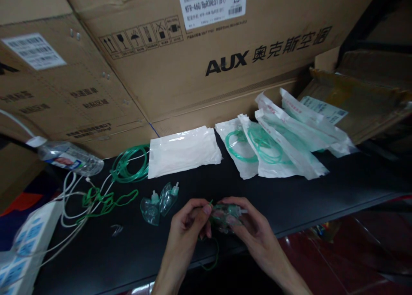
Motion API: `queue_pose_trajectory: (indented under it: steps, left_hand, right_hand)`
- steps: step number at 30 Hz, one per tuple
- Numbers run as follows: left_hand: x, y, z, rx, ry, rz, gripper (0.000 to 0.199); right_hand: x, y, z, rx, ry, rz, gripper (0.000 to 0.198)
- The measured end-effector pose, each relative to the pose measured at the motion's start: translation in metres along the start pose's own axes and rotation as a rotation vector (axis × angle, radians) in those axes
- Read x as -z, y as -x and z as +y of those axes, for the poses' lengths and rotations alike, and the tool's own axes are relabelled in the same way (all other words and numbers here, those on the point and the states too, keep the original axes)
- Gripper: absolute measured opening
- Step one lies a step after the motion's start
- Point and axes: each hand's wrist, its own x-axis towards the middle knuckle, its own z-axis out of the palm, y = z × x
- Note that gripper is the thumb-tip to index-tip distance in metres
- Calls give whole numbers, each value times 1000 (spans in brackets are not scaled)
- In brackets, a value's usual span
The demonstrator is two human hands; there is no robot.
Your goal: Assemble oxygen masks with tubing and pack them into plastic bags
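Note:
My right hand (252, 222) is closed around a clear oxygen mask (222, 212) with a pale green connector, held over the front of the black table. At the mask's left side, my left hand (193, 220) pinches a thin green elastic strap (215, 254), which hangs in a loop below the fingers. The fingers partly cover the mask. Left of my hands lie two more clear masks (150, 210) with green connectors. Farther left are a tangle of green straps (104, 200) and a small clear piece (116, 230).
Coiled green tubing (128, 165) lies behind the straps, beside a white package (183, 152). Several sealed packs (270, 151) with green tubing lie back right. A plastic bottle (72, 155), white cables (66, 200) and a power strip (35, 239) occupy the left. Large cardboard boxes (161, 76) stand behind.

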Motion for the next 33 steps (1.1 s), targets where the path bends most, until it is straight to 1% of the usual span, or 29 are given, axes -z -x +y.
queue_pose_trajectory:
  steps: [3,5,10,13,16,18,20,22,25,27,29,32,33]
  left_hand:
    - [-1,-1,-1,-14,-28,-13,48]
    - [-2,-1,-1,-32,-42,-6,46]
    - [-3,-1,1,-64,-86,20,41]
    - [-4,1,3,-89,-106,35,37]
    - [-4,7,3,-140,-143,93,31]
    - [-4,13,4,-198,-214,145,24]
    - [-3,19,5,-285,-329,156,15]
    - [-5,24,7,-391,-435,129,6]
    - [-8,29,12,-502,-483,105,8]
    - [-11,30,15,-517,-484,102,9]
    - [-14,30,16,-504,-480,113,8]
    - [-15,31,18,-472,-465,159,7]
    - [-14,31,18,-470,-470,154,7]
  right_hand:
    - [0,0,1,12,74,45,26]
    - [1,0,2,30,125,66,29]
    - [1,0,2,25,228,64,25]
    - [0,1,0,30,233,102,21]
    - [-2,3,-4,30,223,167,14]
    - [-3,5,-7,31,236,208,12]
    - [-5,7,-12,62,273,230,13]
    - [-6,9,-16,118,321,234,14]
    - [-10,12,-21,216,386,232,16]
    - [-12,14,-23,271,420,220,19]
    - [-13,15,-25,313,450,209,21]
    - [-12,15,-25,350,480,204,25]
    - [-12,15,-25,356,485,202,26]
